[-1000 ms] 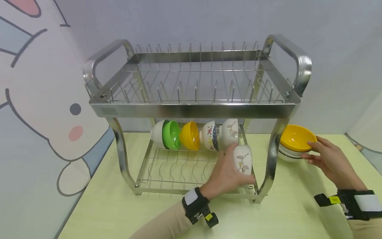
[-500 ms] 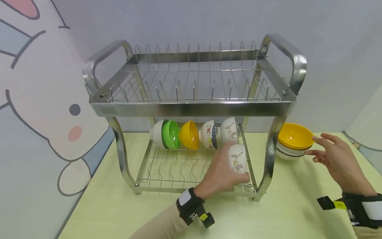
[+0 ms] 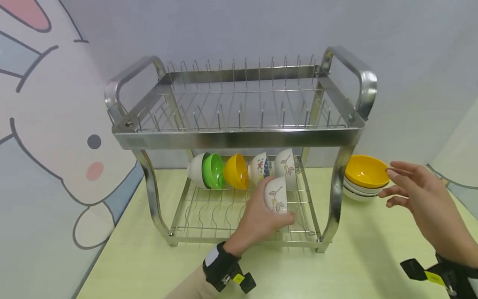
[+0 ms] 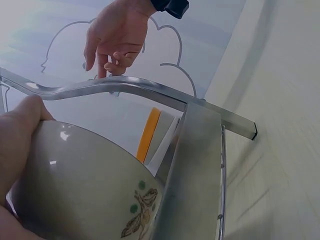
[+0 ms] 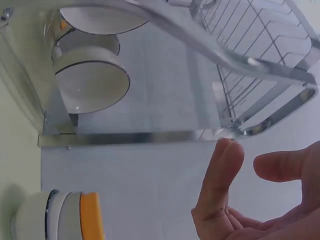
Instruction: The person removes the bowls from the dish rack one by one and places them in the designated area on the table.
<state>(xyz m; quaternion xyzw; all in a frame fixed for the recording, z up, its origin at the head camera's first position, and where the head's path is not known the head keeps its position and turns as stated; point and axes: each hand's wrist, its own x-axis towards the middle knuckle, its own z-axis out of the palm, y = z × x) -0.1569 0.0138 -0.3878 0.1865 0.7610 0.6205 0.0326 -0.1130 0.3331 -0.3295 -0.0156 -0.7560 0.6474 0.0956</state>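
My left hand [image 3: 257, 216] grips a white bowl [image 3: 276, 196] with a branch-and-leaf print, tipped on its side over the front of the lower rack tier. That bowl fills much of the left wrist view, close to a metal rack bar. Behind it, a row of tilted bowls stands on the tier: a white bowl [image 3: 196, 170], a green bowl [image 3: 213, 171], a yellow bowl [image 3: 236, 171], a flower-patterned bowl [image 3: 257, 168] and another branch-print bowl [image 3: 286, 166]. My right hand [image 3: 422, 195], its fingers loosely bent and holding nothing, hovers beside a stack topped by a yellow bowl [image 3: 367, 171].
The two-tier metal dish rack [image 3: 239, 139] stands on a pale table [image 3: 149, 270] against the wall. Its front right leg [image 3: 334, 203] rises between my hands. White bowls [image 3: 360, 193] lie under the yellow one in the stack outside the rack.
My left hand has carried the branch-print bowl leftward over the lower tier. The right hand has left the stacked bowls' rims and drawn back slightly.
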